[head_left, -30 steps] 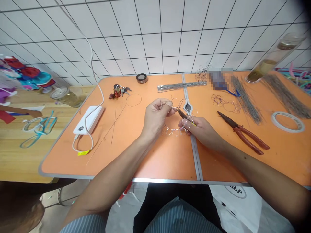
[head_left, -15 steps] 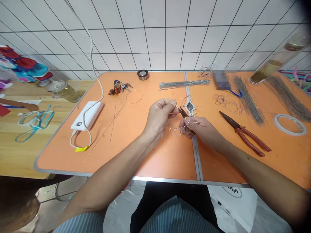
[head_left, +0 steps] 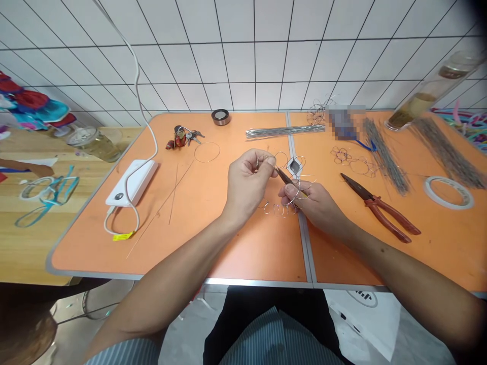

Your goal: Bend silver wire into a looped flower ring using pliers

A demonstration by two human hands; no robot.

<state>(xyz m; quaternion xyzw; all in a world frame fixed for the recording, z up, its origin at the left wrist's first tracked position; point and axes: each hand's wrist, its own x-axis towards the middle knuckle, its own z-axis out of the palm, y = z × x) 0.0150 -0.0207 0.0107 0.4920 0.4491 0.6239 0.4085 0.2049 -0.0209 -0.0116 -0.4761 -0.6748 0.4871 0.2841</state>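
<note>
Two hands work at the middle of the orange table [head_left: 236,243], over the seam between its halves. Far left, a jar [head_left: 93,143] stands on the wooden surface beside it. On the table's left half lie a white power bank [head_left: 132,182] with its cable, loose straight wires [head_left: 173,190], a key bunch [head_left: 181,137], a single wire ring [head_left: 207,151] and a tape roll [head_left: 221,116].

The left hand [head_left: 247,182] is closed in a pinch, thumb and forefinger gripping the upper loops of the looped wire piece [head_left: 283,205]. Compared with one second ago, this hand sits slightly higher and the loop chain below it hangs lower against the table, touching or just above it; which one cannot be told. The right hand [head_left: 310,203] is closed around small pliers [head_left: 286,178], whose tip points up and left, meeting the wire just beside the left fingertips. The tip has closed in on the pinch point since the earlier view, so the bend in hand appears to be at that loop.

Right of the hands lie finished wire flowers [head_left: 352,161], red-handled pliers [head_left: 380,208], wire bundles [head_left: 384,154] and a white tape ring [head_left: 449,191].
</note>
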